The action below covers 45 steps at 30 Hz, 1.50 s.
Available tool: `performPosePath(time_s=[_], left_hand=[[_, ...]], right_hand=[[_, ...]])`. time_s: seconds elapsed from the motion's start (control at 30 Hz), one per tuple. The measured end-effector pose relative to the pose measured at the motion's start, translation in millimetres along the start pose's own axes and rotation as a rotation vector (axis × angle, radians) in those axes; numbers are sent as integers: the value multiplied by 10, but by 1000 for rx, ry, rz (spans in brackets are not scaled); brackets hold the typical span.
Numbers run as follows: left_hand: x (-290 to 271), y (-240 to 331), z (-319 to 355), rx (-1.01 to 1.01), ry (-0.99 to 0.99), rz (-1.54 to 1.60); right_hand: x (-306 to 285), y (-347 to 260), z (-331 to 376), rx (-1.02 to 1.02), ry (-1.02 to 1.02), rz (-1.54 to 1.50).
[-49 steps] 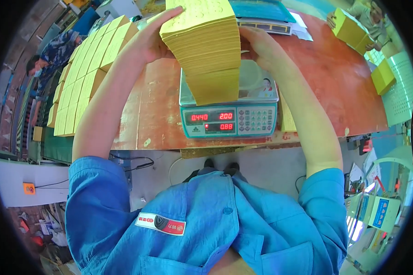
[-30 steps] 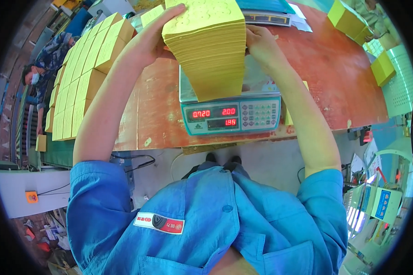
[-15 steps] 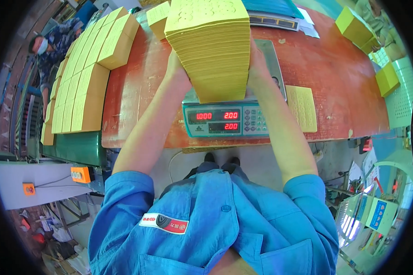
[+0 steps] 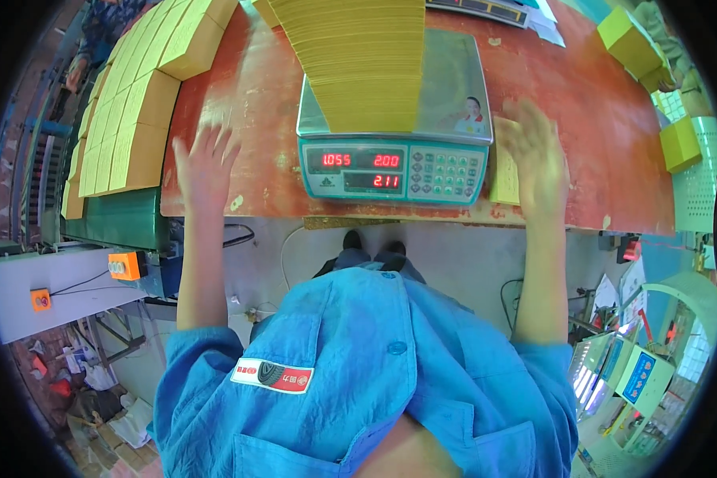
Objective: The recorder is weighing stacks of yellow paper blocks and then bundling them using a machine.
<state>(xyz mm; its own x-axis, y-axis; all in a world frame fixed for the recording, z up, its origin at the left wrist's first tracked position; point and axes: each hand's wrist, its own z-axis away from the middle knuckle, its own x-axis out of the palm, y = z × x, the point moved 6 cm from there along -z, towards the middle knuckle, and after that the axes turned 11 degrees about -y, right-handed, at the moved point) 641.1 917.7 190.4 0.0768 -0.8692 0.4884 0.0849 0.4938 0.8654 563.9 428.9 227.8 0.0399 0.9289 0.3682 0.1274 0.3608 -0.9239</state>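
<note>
The left hand (image 4: 205,163) hung open and empty over the red tabletop (image 4: 251,95), fingers spread and a little blurred, well clear of the scale (image 4: 394,163). The right hand (image 4: 534,155) was open too, palm down over a thin pad of yellow sheets (image 4: 502,179) lying just beside the scale's right end; whether it touched the pad could not be told. Half a second earlier both hands had pressed against the sides of the tall stack of yellow sheets (image 4: 358,60); by this moment they had let go and drawn back toward the tabletop's near edge. The stack stood alone on the steel pan of the scale, square and upright, and the red figures on the display had risen from what they showed before, so the full weight seemed to rest on the pan. To the left, rows of bundled yellow sheets (image 4: 135,111) lay side by side; further yellow blocks (image 4: 625,36) sat at the far right.
</note>
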Motion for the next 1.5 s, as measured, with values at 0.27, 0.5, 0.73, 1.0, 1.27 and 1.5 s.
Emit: performPosePath(time_s=[0.27,0.5,0.73,1.0,1.27,1.5], left_hand=[[-588,-471,823,-172,246,157],[113,-434,641,-142,39,58],[543,-221,506,-114,-96,-26],[1377,-42,556,11,-394,-244],[2735,-1050,1031,-32,-1102,-697],[3750,-2181,1137,536,-1294,-1111]], right_hand=[[-639,481,988,227,213,-92],[-653,589,1111,195,228,-186],[-840,545,1237,164,289,-174],[-879,576,1372,133,422,-220],[-644,803,1641,135,504,-236],[-649,928,1889,182,557,-331]])
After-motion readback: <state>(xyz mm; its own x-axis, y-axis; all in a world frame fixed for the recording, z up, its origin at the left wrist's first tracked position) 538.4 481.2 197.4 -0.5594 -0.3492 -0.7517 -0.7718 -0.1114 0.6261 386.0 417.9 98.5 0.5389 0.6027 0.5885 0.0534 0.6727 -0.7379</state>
